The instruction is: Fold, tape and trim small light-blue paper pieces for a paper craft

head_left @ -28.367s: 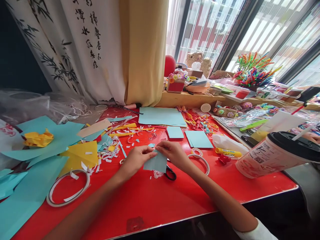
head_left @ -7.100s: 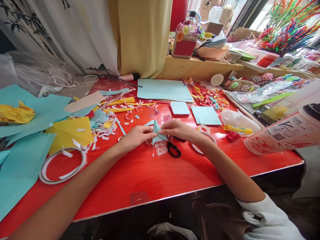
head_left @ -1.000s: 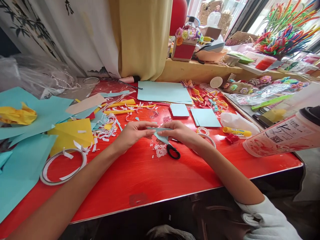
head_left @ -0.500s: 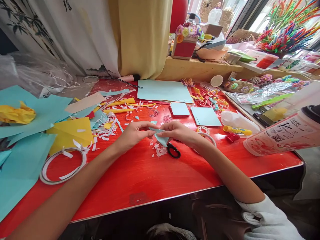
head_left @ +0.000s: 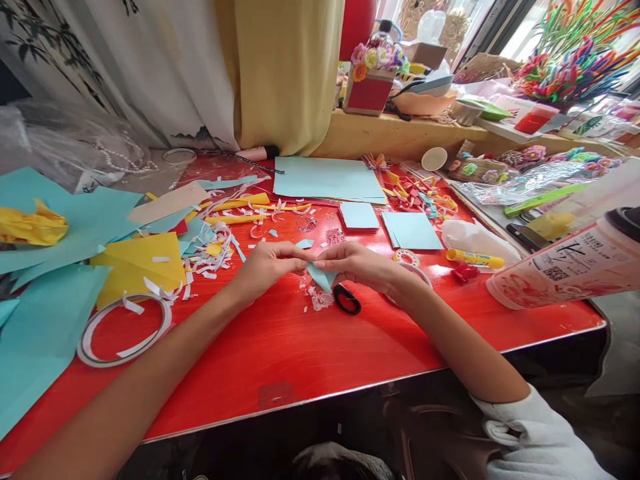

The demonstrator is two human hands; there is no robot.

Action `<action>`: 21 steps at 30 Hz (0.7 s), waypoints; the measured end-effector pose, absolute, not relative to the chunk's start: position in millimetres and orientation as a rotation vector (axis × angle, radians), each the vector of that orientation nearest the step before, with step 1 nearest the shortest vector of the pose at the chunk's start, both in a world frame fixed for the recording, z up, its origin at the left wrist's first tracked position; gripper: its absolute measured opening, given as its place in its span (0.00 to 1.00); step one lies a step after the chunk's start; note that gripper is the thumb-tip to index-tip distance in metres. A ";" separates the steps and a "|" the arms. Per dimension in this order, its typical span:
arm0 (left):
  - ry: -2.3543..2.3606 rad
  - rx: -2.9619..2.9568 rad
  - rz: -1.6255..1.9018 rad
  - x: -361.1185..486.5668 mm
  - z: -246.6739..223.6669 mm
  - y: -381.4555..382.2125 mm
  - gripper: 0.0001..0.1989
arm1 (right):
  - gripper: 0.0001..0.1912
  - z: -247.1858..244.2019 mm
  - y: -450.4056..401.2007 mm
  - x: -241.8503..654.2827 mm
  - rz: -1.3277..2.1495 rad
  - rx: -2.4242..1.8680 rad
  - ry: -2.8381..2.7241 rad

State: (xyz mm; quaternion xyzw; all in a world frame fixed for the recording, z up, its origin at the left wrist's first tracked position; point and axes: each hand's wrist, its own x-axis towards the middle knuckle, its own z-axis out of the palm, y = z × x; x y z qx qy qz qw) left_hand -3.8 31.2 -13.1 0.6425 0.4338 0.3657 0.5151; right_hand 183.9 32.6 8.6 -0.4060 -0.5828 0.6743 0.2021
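Slants both forearms inward over the red table (head_left: 240,373), with the right one bent at the elbow beside a bunched pale sleeve (head_left: 535,433). Just beyond the black-handled scissors (head_left: 350,311), brings left hand (head_left: 273,267) and right hand (head_left: 356,265) nearly together, knuckles up. Pinches folded light-blue paper (head_left: 321,277) between thumb and fingers of each, above the table and close to white scraps (head_left: 320,299). Farther off, shows stacked blue squares (head_left: 360,217), then large blue sheets (head_left: 327,179).

The pale grey sleeve (head_left: 543,433) bunches in folds
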 end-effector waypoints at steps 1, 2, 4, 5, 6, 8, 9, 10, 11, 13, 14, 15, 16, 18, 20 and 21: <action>1.038 1.548 0.868 -3.4 -12.0 31.0 0.09 | 0.07 6.0 33.6 184.1 1.871 -1.136 -1.624; 1.029 1.553 0.857 -3.0 -11.3 30.9 0.09 | 0.08 3.7 34.4 184.0 1.852 -1.147 -1.623; 1.027 1.557 0.848 -2.7 -11.0 31.3 0.11 | 0.08 0.6 35.2 183.3 1.795 -1.170 -1.634; 1.042 1.562 0.848 -2.8 -11.6 31.7 0.12 | 0.09 -0.1 35.3 182.8 1.756 -1.182 -1.648; 1.067 1.575 0.848 -3.0 -12.6 32.3 0.13 | 0.09 -0.5 35.3 182.2 1.714 -1.194 -1.665; 1.122 1.620 0.844 -3.8 -15.3 33.8 0.15 | 0.10 -0.3 34.9 181.1 1.646 -1.216 -1.702; 1.141 1.644 0.838 -4.2 -16.7 34.6 0.15 | 0.10 0.2 34.6 180.7 1.628 -1.219 -1.715; 1.152 1.663 0.836 -4.6 -17.9 35.2 0.15 | 0.10 0.7 34.3 180.5 1.627 -1.214 -1.722; 1.157 1.674 0.842 -4.9 -18.9 35.8 0.15 | 0.11 1.5 34.0 180.4 1.638 -1.205 -1.719; 1.163 1.676 0.866 -5.0 -19.7 36.4 0.14 | 0.13 3.3 33.2 180.6 1.671 -1.195 -1.699; 1.168 1.674 0.877 -5.0 -19.7 36.5 0.14 | 0.14 4.3 32.8 180.8 1.685 -1.197 -1.691; 1.173 1.674 0.881 -4.8 -19.5 36.4 0.14 | 0.15 5.3 32.4 180.9 1.692 -1.206 -1.691; 1.179 1.674 0.879 -4.7 -19.2 36.3 0.13 | 0.15 6.2 32.1 180.9 1.690 -1.219 -1.699; 1.189 1.681 0.870 -4.5 -18.6 35.7 0.14 | 0.15 7.6 31.5 180.6 1.685 -1.223 -1.728; 1.199 1.699 0.863 -4.5 -18.2 35.0 0.14 | 0.15 7.9 31.2 179.9 1.665 -1.213 -1.760; 1.206 1.711 0.861 -4.6 -18.0 34.6 0.14 | 0.15 7.7 31.2 179.5 1.649 -1.209 -1.777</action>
